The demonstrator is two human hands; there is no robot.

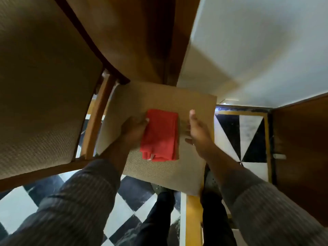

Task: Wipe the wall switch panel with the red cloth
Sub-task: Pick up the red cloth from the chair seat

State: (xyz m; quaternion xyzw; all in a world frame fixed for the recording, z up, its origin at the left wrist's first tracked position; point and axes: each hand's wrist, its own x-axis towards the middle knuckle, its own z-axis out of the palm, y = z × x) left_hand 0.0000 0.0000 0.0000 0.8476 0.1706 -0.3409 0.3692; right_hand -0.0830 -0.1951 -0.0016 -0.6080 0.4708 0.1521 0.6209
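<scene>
Seen from above, a folded red cloth (159,134) lies flat on the woven seat of a chair (159,173). The left hand (134,129) rests at the cloth's left edge with fingertips touching it, its grip not yet closed, while the right hand (197,134) hovers open and empty just beside the right edge. To lift it well, the left fingers should probably slide under the whole fold and pinch every layer; the wall switch panel is not in view.
</scene>
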